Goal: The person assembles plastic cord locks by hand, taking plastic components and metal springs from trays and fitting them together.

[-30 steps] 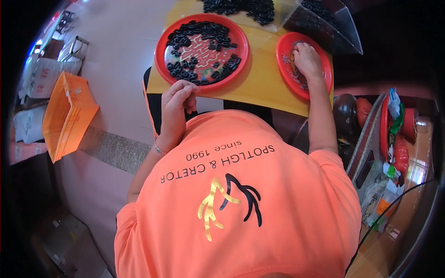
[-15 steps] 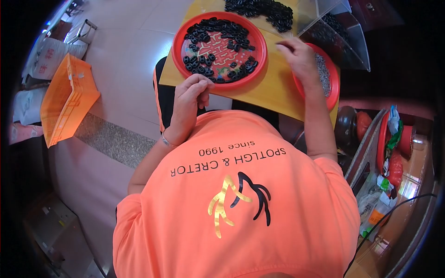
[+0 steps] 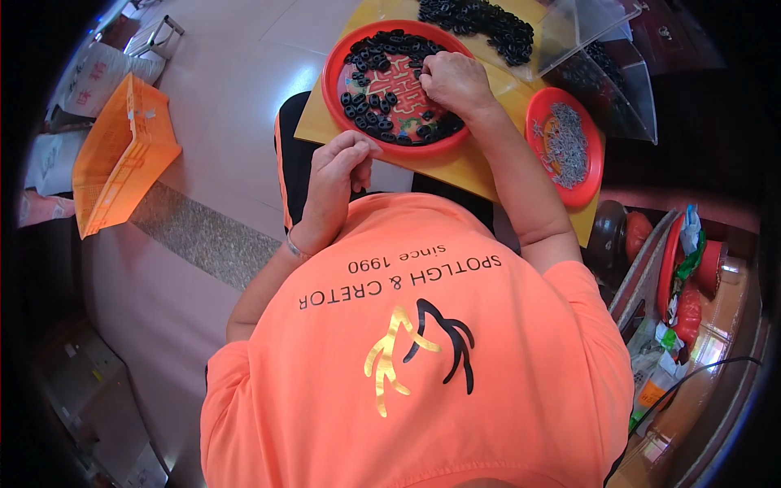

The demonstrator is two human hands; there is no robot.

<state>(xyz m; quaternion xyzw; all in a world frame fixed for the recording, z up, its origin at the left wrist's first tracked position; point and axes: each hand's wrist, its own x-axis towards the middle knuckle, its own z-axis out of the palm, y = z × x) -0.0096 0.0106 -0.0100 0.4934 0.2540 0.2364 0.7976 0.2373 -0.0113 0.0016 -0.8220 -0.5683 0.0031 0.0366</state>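
Note:
A round red tray (image 3: 330, 93) with a patterned bottom holds many small black oval pieces with holes (image 3: 378, 118), probably plastic. Over its right side reaches my right hand (image 3: 457, 84), fingers curled down among the black pieces; the fingertips are partly hidden, so what they hold cannot be seen. At the tray's near rim is my left hand (image 3: 338, 169), thumb and fingers pinched together. Anything inside that pinch is too small or hidden to name. Right of the tray, a smaller red dish (image 3: 591, 175) contains thin grey metal-looking bits (image 3: 567, 145).
Both red vessels stand on a yellow table (image 3: 313, 122). More black pieces (image 3: 492, 32) lie at its far side, beside a clear plastic bin (image 3: 622, 106). An orange crate (image 3: 122, 163) and white sacks (image 3: 93, 81) stand on the floor at left.
My right hand has moved left, from beside the small red dish to the black pieces in the round tray. The left hand keeps its pinch near the rim. The view has shifted slightly.

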